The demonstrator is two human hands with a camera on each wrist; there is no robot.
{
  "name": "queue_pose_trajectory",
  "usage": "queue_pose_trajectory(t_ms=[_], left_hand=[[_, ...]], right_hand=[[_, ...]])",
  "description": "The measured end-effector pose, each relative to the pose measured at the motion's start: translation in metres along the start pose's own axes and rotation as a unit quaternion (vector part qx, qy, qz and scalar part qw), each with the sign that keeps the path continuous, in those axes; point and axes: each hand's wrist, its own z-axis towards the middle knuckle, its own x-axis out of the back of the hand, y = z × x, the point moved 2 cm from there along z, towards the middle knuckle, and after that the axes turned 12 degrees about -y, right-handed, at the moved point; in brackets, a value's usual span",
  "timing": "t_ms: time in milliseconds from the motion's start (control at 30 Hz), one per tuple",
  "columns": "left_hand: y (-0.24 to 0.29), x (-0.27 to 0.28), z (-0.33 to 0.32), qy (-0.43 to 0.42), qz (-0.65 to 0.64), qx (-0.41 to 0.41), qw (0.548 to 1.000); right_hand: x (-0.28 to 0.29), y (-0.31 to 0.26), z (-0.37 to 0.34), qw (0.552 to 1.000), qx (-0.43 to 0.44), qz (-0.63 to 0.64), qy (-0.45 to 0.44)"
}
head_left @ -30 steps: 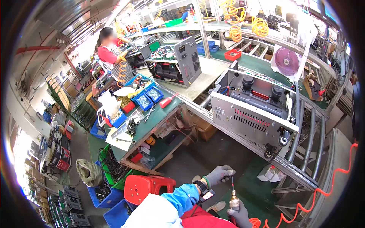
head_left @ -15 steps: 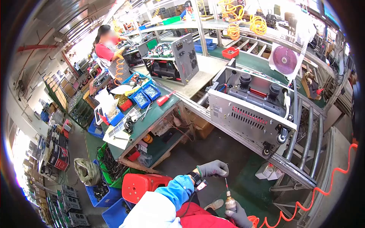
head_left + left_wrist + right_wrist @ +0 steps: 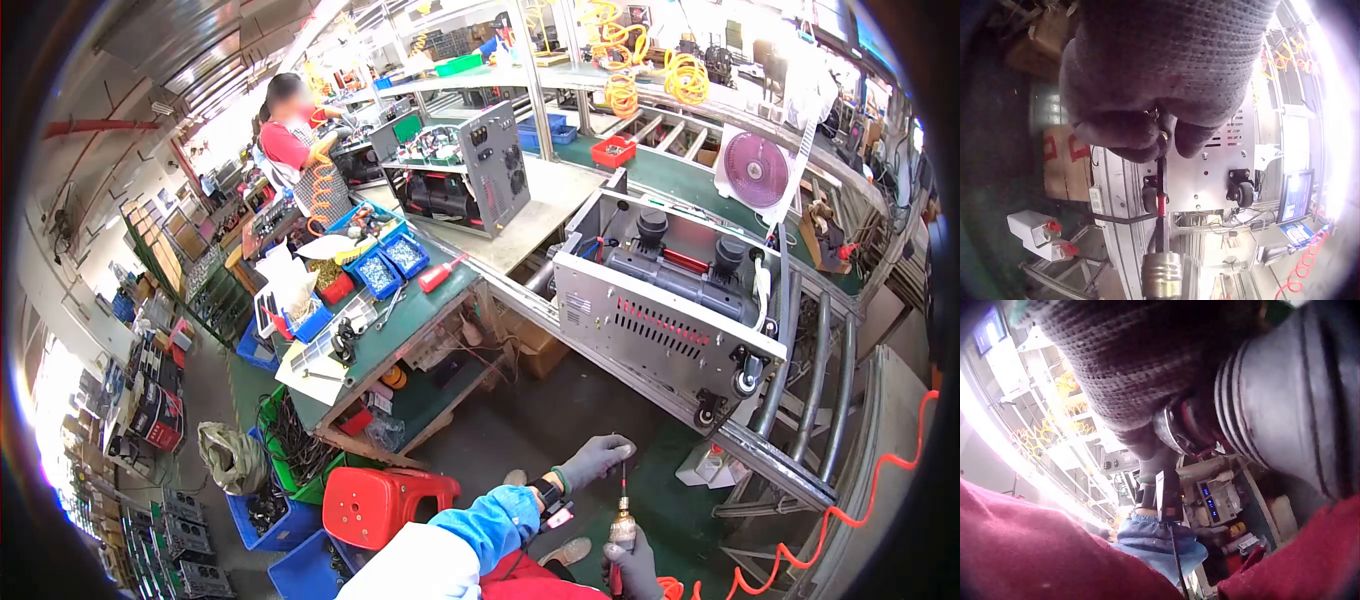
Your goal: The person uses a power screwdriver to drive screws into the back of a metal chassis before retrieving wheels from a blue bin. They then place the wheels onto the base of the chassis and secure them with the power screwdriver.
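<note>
My gloved left hand (image 3: pixel 597 460) has its fingertips curled together at the top end of a long dark driver bit (image 3: pixel 1161 234) with a red band. Small shiny metal pieces (image 3: pixel 1164 135) show between those fingers, mostly hidden by the glove. The bit stands upright from the metal chuck (image 3: pixel 1162 275) of an air screwdriver (image 3: pixel 622 527). My gloved right hand (image 3: pixel 635 568) grips the screwdriver's body low, near my lap; in the right wrist view the grey body (image 3: pixel 1285 406) shows close up. Beyond both hands lies a silver machine casing (image 3: pixel 660 325) with casters and a black motor inside.
The casing rests on a metal roller frame (image 3: pixel 760 455). An orange coiled hose (image 3: pixel 870 500) hangs at the right. To the left stand a red stool (image 3: pixel 375 505) and a green-topped bench (image 3: pixel 410 315) with blue screw bins (image 3: pixel 378 275). A person (image 3: pixel 295 140) works farther back.
Both hands and the screwdriver shift left and slightly up in view, then back right, as the whole scene sways too. The left fingers stay at the bit's tip throughout.
</note>
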Motion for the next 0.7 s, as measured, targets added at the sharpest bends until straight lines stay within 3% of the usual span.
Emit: queue_pose_trajectory(t_ms=[133, 233, 333, 533, 633, 700], left_hand=[[-0.002, -0.001, 0.007, -0.005, -0.001, -0.016, 1.000], [0.001, -0.004, 0.009, 0.004, -0.006, -0.008, 1.000], [0.002, -0.005, 0.011, 0.009, -0.016, -0.012, 1.000], [0.009, -0.006, 0.015, 0.000, -0.008, -0.027, 1.000], [0.027, -0.021, 0.005, 0.084, -0.067, -0.035, 0.994], [0.016, -0.019, 0.011, 0.005, -0.115, -0.080, 0.990]], right_hand=[[0.005, 0.005, 0.004, 0.999, -0.028, 0.022, 0.006], [0.004, 0.007, 0.011, 0.999, 0.031, -0.010, 0.014], [-0.003, -0.013, 0.008, 0.996, -0.080, 0.018, 0.033], [0.001, -0.012, 0.016, 0.999, -0.036, -0.002, 0.034], [0.013, 0.006, 0.029, 0.998, -0.002, -0.044, 0.047], [0.013, 0.000, 0.042, 0.989, 0.067, -0.091, 0.095]])
